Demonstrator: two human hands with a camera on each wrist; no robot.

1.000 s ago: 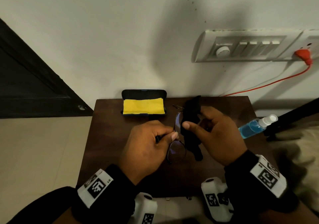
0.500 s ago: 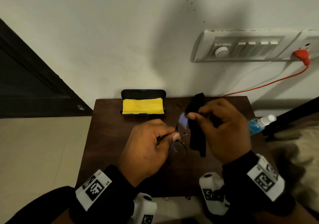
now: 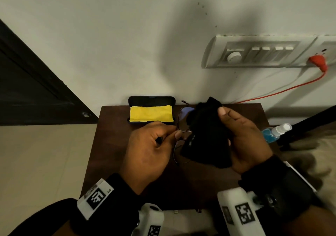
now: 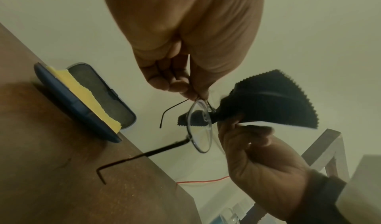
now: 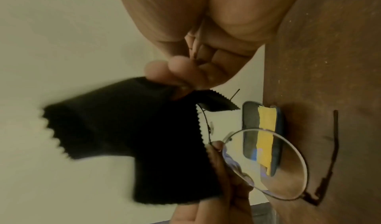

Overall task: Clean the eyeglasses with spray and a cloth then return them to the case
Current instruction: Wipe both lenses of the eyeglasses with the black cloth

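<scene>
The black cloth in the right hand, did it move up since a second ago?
Yes. The black cloth has risen toward the wall; its top now reaches the brown wooden table's far edge, level with the open blue glasses case.

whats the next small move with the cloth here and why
Probably rub the black cloth over the lens it already covers. The right hand has it wrapped round one side of the eyeglasses, the left hand pinches the frame near the bridge, and the other lens is bare.

No readable text; wrist bands [image 3: 95, 197] bear only coded square markers.
</scene>
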